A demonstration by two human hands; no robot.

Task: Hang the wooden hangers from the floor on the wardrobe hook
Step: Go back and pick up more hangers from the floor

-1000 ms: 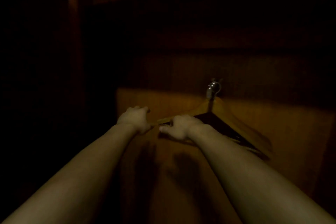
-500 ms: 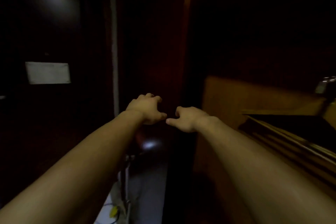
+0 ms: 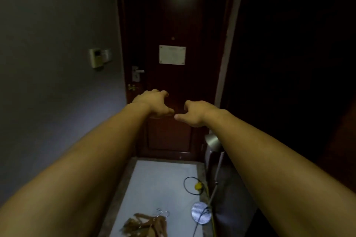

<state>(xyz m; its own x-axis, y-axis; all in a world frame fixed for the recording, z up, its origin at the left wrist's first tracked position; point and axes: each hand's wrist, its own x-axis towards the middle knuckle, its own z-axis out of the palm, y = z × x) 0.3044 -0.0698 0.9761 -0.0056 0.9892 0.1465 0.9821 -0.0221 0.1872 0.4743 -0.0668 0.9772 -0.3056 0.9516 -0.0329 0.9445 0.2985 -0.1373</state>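
Note:
A pile of several wooden hangers point(image 3: 146, 224) with metal hooks lies on the pale floor at the bottom centre, partly cut off by the frame edge. My left hand point(image 3: 154, 105) and my right hand point(image 3: 193, 112) are stretched out at chest height in front of the dark door, far above the pile. Both hands hold nothing, with fingers loosely curled and apart. The wardrobe and its hook are out of view.
A dark wooden door point(image 3: 173, 82) with a white notice and a lever handle point(image 3: 137, 72) faces me. A grey wall point(image 3: 57, 82) with a switch panel runs along the left. A lamp stand point(image 3: 213, 188), a round base point(image 3: 201, 212) and a black cable point(image 3: 190, 185) sit at floor right.
The view has swung left from the wardrobe to the door. My hands let go of the hanger now on the hook and are empty. The floor pile has come into view.

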